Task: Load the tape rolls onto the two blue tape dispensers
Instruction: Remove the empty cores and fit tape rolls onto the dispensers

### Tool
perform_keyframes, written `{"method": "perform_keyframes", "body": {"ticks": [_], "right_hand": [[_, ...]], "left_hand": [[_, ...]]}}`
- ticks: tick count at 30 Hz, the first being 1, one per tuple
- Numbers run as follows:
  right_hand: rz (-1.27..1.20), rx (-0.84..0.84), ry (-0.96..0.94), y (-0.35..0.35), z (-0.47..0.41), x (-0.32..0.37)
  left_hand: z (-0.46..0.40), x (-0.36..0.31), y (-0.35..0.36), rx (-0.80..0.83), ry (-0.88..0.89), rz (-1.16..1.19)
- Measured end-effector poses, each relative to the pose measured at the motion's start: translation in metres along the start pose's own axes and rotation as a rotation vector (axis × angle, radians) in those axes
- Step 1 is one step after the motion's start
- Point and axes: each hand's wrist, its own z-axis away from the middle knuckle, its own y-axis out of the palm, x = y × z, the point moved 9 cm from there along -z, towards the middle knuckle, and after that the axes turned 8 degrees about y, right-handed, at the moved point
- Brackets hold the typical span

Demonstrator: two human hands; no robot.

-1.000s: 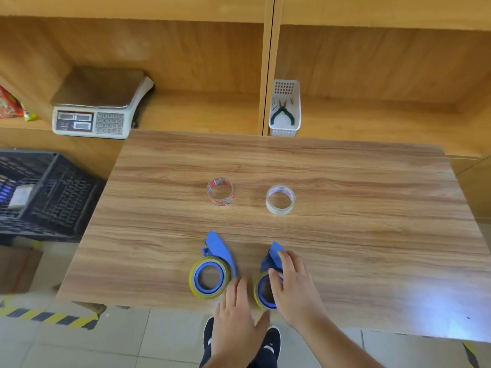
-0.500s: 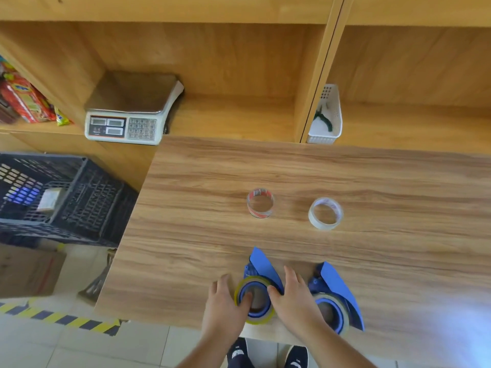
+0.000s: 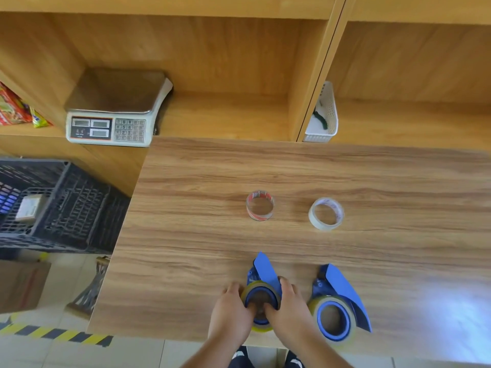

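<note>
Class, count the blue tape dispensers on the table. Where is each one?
2. One dispenser sits at the near edge between both hands; the other dispenser lies just to its right, untouched. None seem hidden.

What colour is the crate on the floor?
Black, a lattice crate left of the table, seen in the head view.
</note>
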Motion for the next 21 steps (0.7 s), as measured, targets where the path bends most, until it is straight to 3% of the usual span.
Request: {"method": "perform_keyframes", "body": {"ticks": [10, 21], "right_hand": [[-0.295, -0.003, 0.033, -0.052, 0.021, 0.012], [-0.72, -0.059, -0.225, -0.161, 0.1, 0.039]], "left_hand": [[0.027, -0.057, -0.034, -0.087, 0.174, -0.016], [0.115, -0.185, -0.108, -0.257, 0.516, 0.191]]}}
